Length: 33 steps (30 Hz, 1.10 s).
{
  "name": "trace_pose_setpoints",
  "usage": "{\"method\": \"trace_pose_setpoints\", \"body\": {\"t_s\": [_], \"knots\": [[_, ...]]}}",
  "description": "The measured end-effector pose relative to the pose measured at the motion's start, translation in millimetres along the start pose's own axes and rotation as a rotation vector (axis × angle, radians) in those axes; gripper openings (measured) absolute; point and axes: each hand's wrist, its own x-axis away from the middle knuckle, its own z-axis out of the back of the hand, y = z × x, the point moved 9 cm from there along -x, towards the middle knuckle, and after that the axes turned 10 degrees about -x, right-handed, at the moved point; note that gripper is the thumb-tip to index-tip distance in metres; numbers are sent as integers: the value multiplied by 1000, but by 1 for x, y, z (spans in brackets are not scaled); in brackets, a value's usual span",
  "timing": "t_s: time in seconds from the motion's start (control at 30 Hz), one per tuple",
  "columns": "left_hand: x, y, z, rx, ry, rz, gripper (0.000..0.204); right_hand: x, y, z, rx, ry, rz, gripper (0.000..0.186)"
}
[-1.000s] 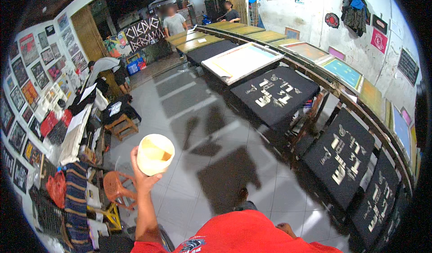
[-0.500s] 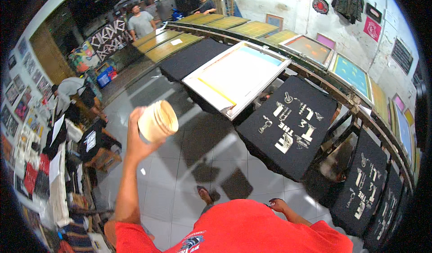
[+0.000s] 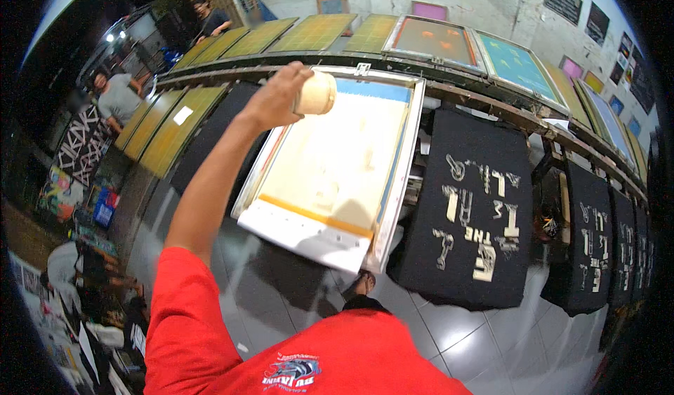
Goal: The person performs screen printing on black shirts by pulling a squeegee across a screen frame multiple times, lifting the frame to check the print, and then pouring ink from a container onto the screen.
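My left hand [image 3: 281, 99] grips a cream-coloured plastic tub [image 3: 317, 93] by its side. The tub is tilted, its mouth turned away from view, and it is held over the far end of a screen-printing frame [image 3: 415, 135]. The frame's pale mesh [image 3: 351, 149] has a blue band at the far edge. An orange strip [image 3: 316, 217] crosses its near end, beside a white bar. Beneath, part of a black cloth shows at the left. My right hand is out of view, hidden below my red shirt [image 3: 295, 353].
Black printed shirts [image 3: 477, 254] lie on boards to the right. Along the far rail [image 3: 484, 96] lean several yellow boards and framed screens [image 3: 435, 38]. Two people [image 3: 121, 100] stand at the back left; another bends over at the lower left. Grey tiled floor [image 3: 463, 339] shows below.
My left hand has carried the tub from over the floor at the left to above the frame's far end. The view has turned, and my right hand has left it.
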Motion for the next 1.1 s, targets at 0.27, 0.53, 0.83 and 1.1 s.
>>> {"method": "trace_pose_setpoints", "body": {"t_s": [0.27,0.53,0.83,1.1], "knots": [[-116,-34,-169,189,25,-156,86,-36,-148,-5,-337,458,97,36],[-151,-33,-242,351,-67,-388,87,29,-164,-99,-858,737,-143,34],[-169,-29,-260,359,-184,-574,85,54,-203,-204,-758,579,-411,36],[-158,-41,-286,311,-186,-563,85,33,-195,-161,-865,712,-183,37]]}}
